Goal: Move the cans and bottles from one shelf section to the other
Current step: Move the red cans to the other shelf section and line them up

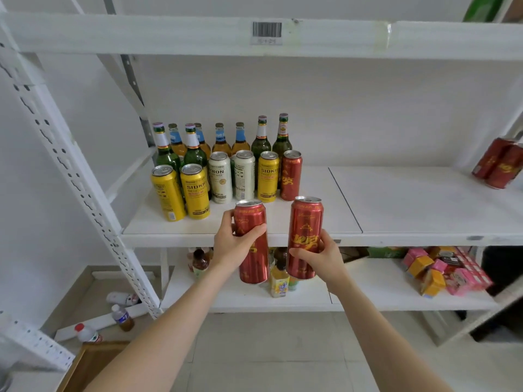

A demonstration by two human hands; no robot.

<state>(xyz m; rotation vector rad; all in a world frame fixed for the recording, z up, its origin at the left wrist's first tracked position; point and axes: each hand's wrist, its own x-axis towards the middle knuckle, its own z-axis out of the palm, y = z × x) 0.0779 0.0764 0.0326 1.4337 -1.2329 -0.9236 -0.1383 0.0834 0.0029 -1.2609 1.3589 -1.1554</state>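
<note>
The left hand (232,247) had its fingers (256,232) wrapped around one red can (252,241), and the right hand (322,254) gripped a second red can (304,236); both cans were held upright in the air just in front of the middle shelf (396,205). On the left part of that shelf stood yellow cans (195,190), white cans (220,176), another red can (290,175) and a back row of bottles (240,140). At the shelf's far right end stood more red cans (501,165).
</note>
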